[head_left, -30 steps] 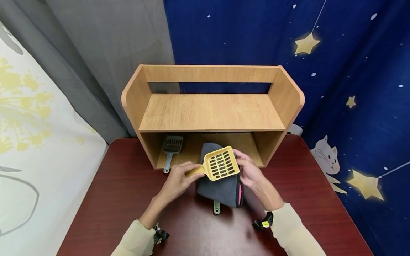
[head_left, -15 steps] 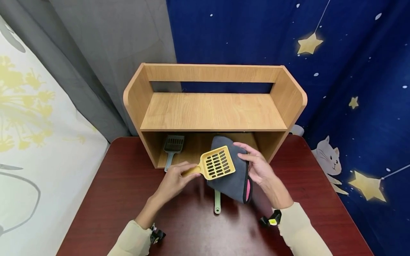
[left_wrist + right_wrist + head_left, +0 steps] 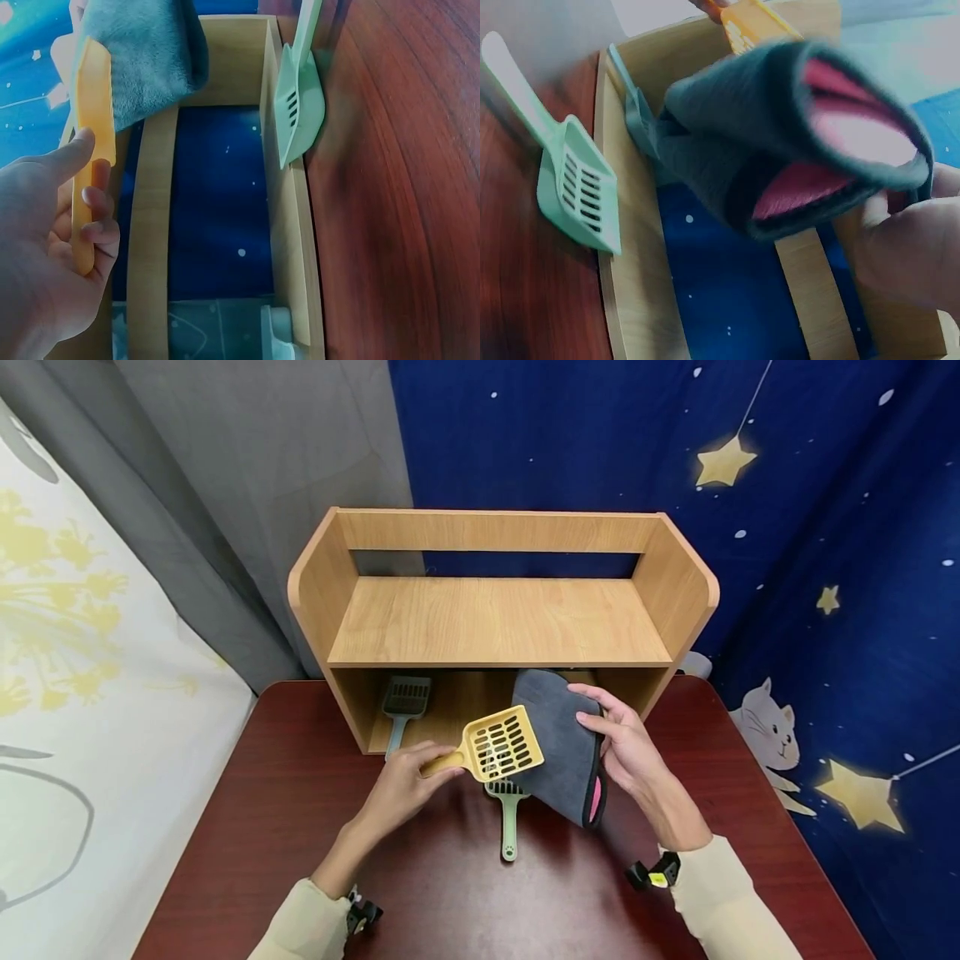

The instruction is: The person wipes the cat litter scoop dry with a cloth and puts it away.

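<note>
My left hand (image 3: 397,789) pinches the handle of a yellow litter scoop (image 3: 467,758), holding its slotted head up over the table. The left wrist view shows this scoop (image 3: 95,105) edge-on, with the thumb and fingers around the handle. To its right, my right hand (image 3: 630,747) grips the edge of a folded dark grey cloth (image 3: 558,743). In the right wrist view the pink inside of the cloth (image 3: 802,189) shows in its folds. Below them lies a green litter scoop (image 3: 509,827), its head resting against the shelf front and partly hidden by the yellow scoop.
A two-tier wooden shelf (image 3: 498,622) stands on the dark red table (image 3: 285,827). In its lower tier, at the left, rests a grey-blue litter scoop (image 3: 407,697), handle towards me. Curtains hang behind the shelf and at the sides.
My right hand has drawn the cloth to the right, away from behind the yellow scoop. The left hand has shifted slightly left with the scoop. More of the green scoop shows.
</note>
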Available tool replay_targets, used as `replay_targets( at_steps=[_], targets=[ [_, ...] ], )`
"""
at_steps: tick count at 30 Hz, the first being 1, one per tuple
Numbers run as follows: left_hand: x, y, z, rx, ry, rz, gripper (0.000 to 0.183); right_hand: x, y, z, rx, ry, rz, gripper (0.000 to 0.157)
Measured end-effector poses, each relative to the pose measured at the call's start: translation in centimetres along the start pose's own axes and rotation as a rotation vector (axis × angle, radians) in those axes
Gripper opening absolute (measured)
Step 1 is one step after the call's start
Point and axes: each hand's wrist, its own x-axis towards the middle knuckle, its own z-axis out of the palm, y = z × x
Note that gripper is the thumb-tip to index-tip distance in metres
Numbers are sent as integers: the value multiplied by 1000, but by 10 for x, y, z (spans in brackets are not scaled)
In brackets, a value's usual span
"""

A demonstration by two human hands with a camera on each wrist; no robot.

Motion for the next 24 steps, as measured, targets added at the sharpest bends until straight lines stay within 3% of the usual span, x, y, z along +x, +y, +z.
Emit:
replay_targets(
  at_steps=[7,10,14,19,24],
  targets=[
    [3,-3,-6,67,15,-114,27,-14,9,8,-405,59,-183,43],
    [5,-3,-6,95,34,-148,28,-16,19,16,-525,80,-275,43],
    [9,0,-2,105,75,-173,28,-14,39,30,-590,139,-364,44],
    [15,6,11,81,116,-180,27,-9,67,54,-593,224,-391,44],
    [20,9,19,86,127,-191,25,-7,95,66,-586,197,-388,42]
  ],
)
